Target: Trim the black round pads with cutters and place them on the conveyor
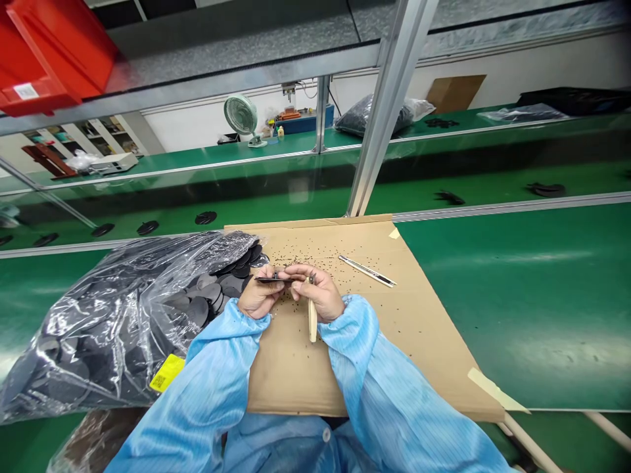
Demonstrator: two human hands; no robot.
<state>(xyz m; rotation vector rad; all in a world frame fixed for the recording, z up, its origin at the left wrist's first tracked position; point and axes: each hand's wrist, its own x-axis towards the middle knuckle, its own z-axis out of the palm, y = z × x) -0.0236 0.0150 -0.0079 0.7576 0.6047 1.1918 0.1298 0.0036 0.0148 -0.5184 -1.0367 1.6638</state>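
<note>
At frame centre, the black disc [269,280] clamped in the left hand [259,299] could be scratched if the cream-handled tool [312,320], held by the right hand [324,295], slipped.

Consists of a glossy green desk [517,295] bearing a tan cardboard sheet [394,368] centrally. Carries, at nine o'clock, a clear plastic bag [98,315] of black discs [198,310]. On the sheet, holds black specks [305,253] toward eleven, a slim utility knife [367,270] at twelve, masking tape [495,389] at four.
</note>
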